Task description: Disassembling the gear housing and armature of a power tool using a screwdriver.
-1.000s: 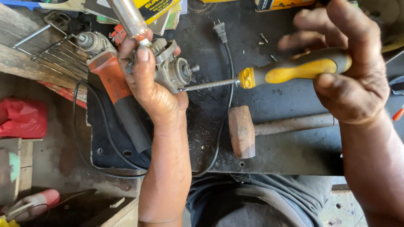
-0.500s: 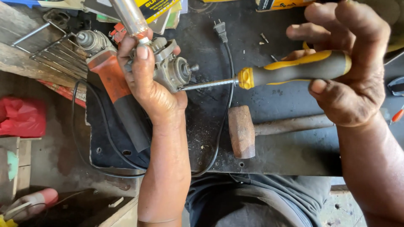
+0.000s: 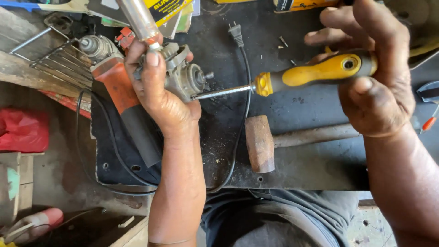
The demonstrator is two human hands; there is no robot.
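**Screwdriver set into a grinder's gear head over a dark bench**

A dark, scuffed metal bench top (image 3: 311,155) fills the view, littered with grit and a few loose screws, with weathered wooden boards at its left.

Held above it is a grey metal gear head (image 3: 183,73) of an orange angle grinder (image 3: 116,87), whose dark handle slopes down to the left. The left hand (image 3: 157,89) is wrapped tight around the gear head, thumb lying over the top. The right hand (image 3: 370,77) closes loosely around the yellow-and-black handle of a screwdriver (image 3: 315,71), fingers curled over it; the steel shaft runs leftward and its tip meets the side of the gear head.

Just below the shaft lies a wooden-headed mallet (image 3: 259,142), its handle stretching right across the bench. A black power cord (image 3: 240,91) with a two-pin plug loops down past it. A red cloth (image 3: 20,130) sits at far left.
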